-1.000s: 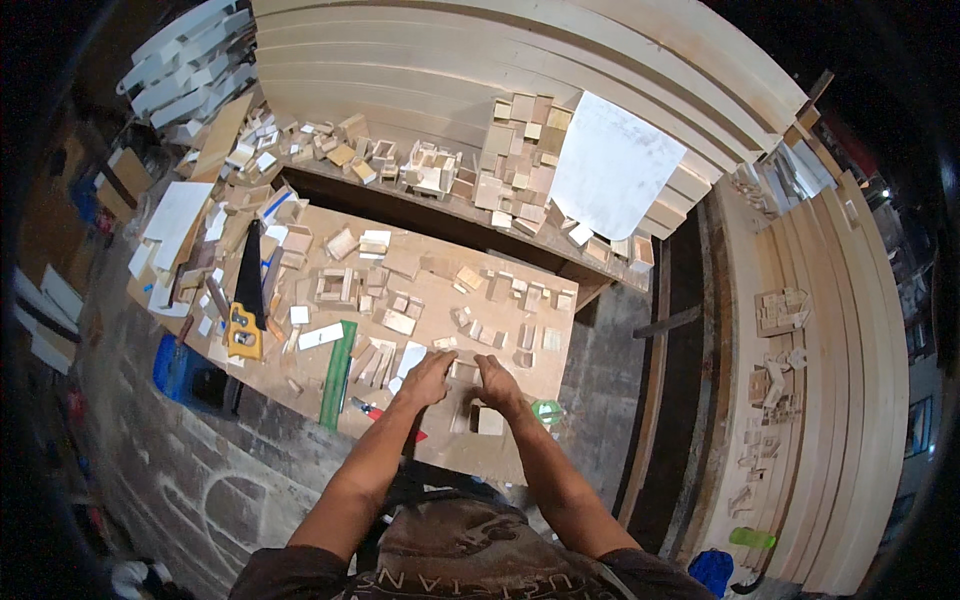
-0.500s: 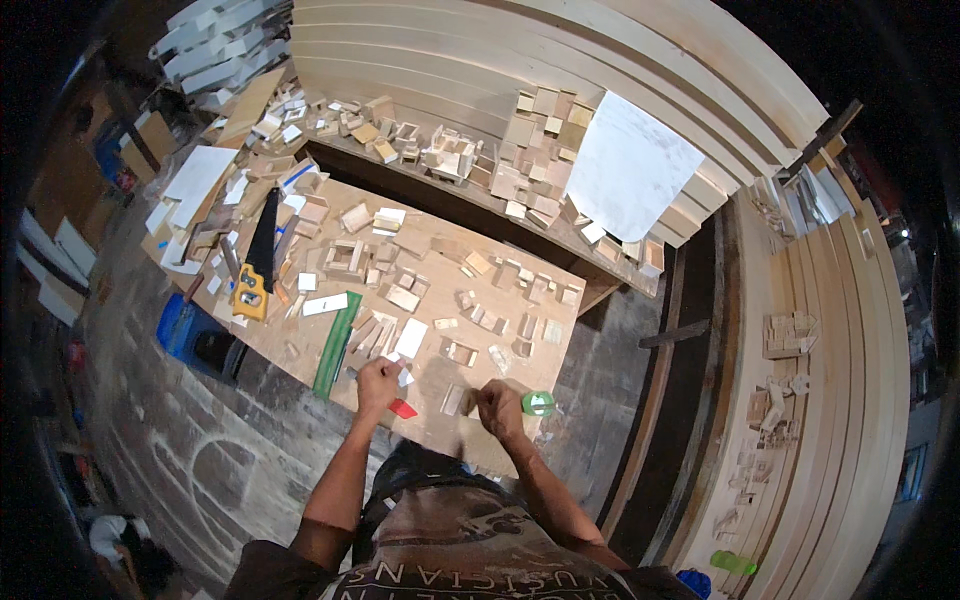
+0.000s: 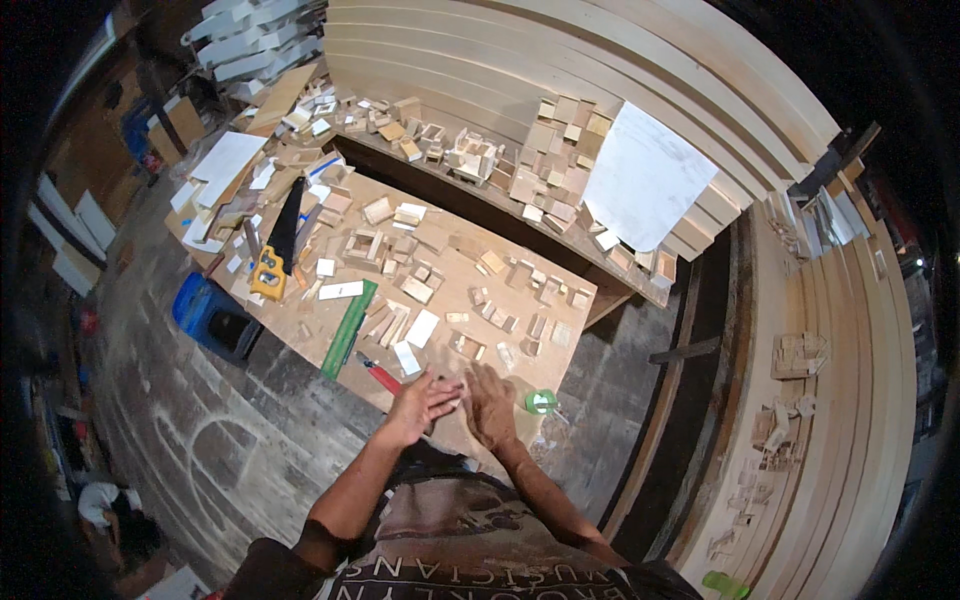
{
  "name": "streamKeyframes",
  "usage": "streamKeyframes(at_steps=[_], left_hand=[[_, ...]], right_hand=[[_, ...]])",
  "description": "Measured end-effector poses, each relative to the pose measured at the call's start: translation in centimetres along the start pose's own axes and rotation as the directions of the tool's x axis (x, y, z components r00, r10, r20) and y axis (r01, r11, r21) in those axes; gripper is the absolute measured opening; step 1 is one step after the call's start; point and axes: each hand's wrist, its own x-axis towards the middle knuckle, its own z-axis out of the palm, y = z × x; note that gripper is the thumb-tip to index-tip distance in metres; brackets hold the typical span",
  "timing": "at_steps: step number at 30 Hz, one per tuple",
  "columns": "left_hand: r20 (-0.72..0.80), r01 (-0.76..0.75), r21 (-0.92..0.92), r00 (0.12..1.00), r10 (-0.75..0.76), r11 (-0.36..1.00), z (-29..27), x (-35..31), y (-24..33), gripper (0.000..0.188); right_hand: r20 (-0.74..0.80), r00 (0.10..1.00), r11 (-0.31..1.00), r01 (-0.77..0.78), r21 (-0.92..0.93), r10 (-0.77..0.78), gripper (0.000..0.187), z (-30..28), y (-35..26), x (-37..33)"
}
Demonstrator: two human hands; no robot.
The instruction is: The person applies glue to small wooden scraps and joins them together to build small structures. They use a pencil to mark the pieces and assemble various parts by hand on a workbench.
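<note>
My left hand (image 3: pixel 415 408) is over the near edge of the workbench (image 3: pixel 455 355), palm partly turned up and fingers spread. Close beside it, my right hand (image 3: pixel 490 410) lies flat with its fingers stretched out. The left fingertips almost meet the right hand; whether a small wood piece lies between or under them, I cannot make out. Just beyond the left hand are a red-handled tool (image 3: pixel 382 377) with a dark tip and a white rectangular piece (image 3: pixel 406 357). A green round container (image 3: pixel 540 402) stands right of my right hand. Small wooden frames, such as one box-shaped piece (image 3: pixel 468 345), lie beyond.
A yellow-handled handsaw (image 3: pixel 270 273) and a long green strip (image 3: pixel 350 328) lie on the bench's left half, among wood offcuts. A blue bin (image 3: pixel 208 315) stands on the floor at left. Stacked boards (image 3: pixel 480 60) rise behind, with a white sheet (image 3: pixel 648 175) against them.
My hands have come together from apart, the left moving right and uncovering the red-handled tool. Both hands' fingers have straightened from a closed shape. The whole view has shifted slightly.
</note>
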Motion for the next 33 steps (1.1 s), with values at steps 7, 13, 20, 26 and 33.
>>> streamKeyframes(at_steps=[7,13,20,26,33], left_hand=[[0.052,-0.267,0.835,0.908,0.415,0.480,-7.9,9.3,1.6,0.020],[0.366,-0.397,0.918,0.862,0.351,0.016,-5.0,12.5,4.7,0.042],[0.690,-0.664,0.723,0.708,0.150,-0.189,-3.8,16.3,4.8,0.070],[0.775,-0.746,0.619,0.632,0.034,-0.246,-2.9,18.3,4.9,0.068],[0.813,-0.778,0.569,0.581,0.040,-0.265,-3.2,18.3,4.5,0.066]], right_hand=[[-0.121,0.980,0.971,-0.128,0.203,0.155,0.010,-0.2,3.8,-1.6],[-0.215,0.880,0.899,-0.379,0.220,0.424,0.021,2.0,2.3,-2.8],[-0.226,0.755,0.785,-0.565,0.253,0.616,0.036,3.9,-2.5,-3.6],[-0.233,0.617,0.658,-0.678,0.328,0.752,0.039,3.8,-3.9,-4.1],[-0.240,0.692,0.732,-0.626,0.269,0.680,0.043,2.2,-1.8,-2.7]])
